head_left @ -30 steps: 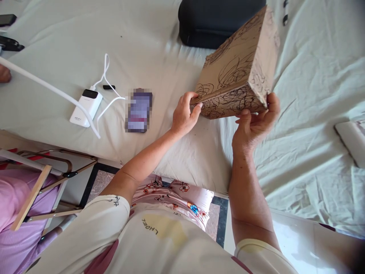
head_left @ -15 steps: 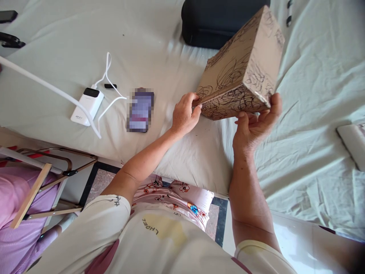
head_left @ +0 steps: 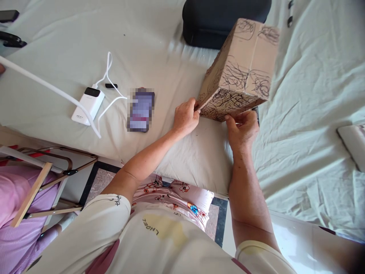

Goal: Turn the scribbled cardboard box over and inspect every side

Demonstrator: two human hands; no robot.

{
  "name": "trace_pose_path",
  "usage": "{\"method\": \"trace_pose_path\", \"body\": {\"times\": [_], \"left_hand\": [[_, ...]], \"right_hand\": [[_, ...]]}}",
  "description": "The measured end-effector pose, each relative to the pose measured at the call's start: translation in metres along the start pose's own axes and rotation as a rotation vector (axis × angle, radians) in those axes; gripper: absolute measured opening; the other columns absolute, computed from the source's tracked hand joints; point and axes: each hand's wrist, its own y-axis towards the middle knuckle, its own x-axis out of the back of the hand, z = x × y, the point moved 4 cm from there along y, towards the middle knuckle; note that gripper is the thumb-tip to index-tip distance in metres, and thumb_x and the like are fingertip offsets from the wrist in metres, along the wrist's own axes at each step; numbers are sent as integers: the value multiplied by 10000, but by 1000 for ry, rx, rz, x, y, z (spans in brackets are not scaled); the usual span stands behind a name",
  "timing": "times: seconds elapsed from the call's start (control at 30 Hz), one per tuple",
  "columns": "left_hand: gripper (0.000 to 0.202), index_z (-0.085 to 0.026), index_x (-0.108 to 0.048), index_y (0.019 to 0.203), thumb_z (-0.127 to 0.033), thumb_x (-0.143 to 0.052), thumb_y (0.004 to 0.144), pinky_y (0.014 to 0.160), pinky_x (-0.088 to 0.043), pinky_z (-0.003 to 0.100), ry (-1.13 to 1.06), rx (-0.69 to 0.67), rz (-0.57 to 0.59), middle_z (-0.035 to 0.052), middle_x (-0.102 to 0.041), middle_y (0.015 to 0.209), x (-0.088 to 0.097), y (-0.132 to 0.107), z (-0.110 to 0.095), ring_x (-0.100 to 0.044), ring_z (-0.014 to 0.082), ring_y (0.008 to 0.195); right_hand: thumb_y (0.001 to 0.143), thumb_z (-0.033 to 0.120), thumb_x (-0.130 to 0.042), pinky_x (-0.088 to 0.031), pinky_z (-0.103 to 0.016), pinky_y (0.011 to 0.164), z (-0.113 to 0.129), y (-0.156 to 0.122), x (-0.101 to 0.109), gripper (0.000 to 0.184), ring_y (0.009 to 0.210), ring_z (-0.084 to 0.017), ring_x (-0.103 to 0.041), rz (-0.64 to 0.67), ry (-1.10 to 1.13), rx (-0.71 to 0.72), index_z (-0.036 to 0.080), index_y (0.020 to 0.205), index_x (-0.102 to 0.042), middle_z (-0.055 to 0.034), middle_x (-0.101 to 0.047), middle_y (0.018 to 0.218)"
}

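Note:
A brown cardboard box (head_left: 242, 72) covered in black pen scribbles stands tilted on the pale sheet (head_left: 182, 72). My left hand (head_left: 186, 116) pinches its lower left corner between thumb and fingers. On the near lower edge, toward the right, my right hand (head_left: 243, 129) is closed, with the thumb against the scribbled near face. The other right fingertips are hidden behind the thumb and under the box edge. A narrow dark scribbled edge shows just right of that hand.
Behind the box lies a black case (head_left: 205, 26). To the left are a white power bank (head_left: 88, 106), its white cable and a phone (head_left: 141, 110) with a blurred screen. A pen (head_left: 290, 15) lies at top right, a pale object (head_left: 353, 142) farther right. A folding chair (head_left: 42, 190) stands lower left.
The box has turned and come down, so its taped side now faces up toward me. My right hand has shifted left and lower along its edge; the left stays at its corner.

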Motion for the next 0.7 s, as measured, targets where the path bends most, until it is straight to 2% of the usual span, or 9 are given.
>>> {"method": "trace_pose_path", "body": {"times": [0.2, 0.33, 0.53, 0.7], "left_hand": [[159, -210, -578, 991, -75, -646, 943, 1019, -520, 410, -27, -3, -11, 88, -769, 1126, 2, 1, 2, -723, 264, 1134], [153, -221, -557, 974, -104, -654, 954, 1001, -519, 406, -43, -12, -15, 88, -769, 1110, 1, 2, 3, -726, 266, 1117], [174, -240, -515, 921, -159, -658, 978, 960, -525, 383, -79, -15, -22, 65, -748, 1041, -1, 1, 5, -725, 251, 1066], [179, -249, -505, 924, -153, -643, 986, 917, -538, 356, -149, -57, -13, 36, -742, 1014, -7, 1, 7, -720, 227, 1002]], "right_hand": [[723, 310, -758, -564, -445, 829, 7, -3, -2, 277, 758, -209, -639, 144, -122, 3, 240, 814, -506, 0, -647, 801], [734, 319, -749, -561, -443, 820, 5, -4, -2, 275, 754, -211, -652, 114, -91, -6, 244, 835, -504, -4, -659, 818], [766, 400, -719, -532, -392, 700, 1, -5, -4, 319, 663, -192, -618, 51, 156, 38, 275, 906, -462, 33, -589, 726], [810, 527, -756, -584, -426, 764, 9, -7, -2, 415, 738, -198, -657, 75, 390, 86, 301, 1002, -466, 14, -623, 794]]}}
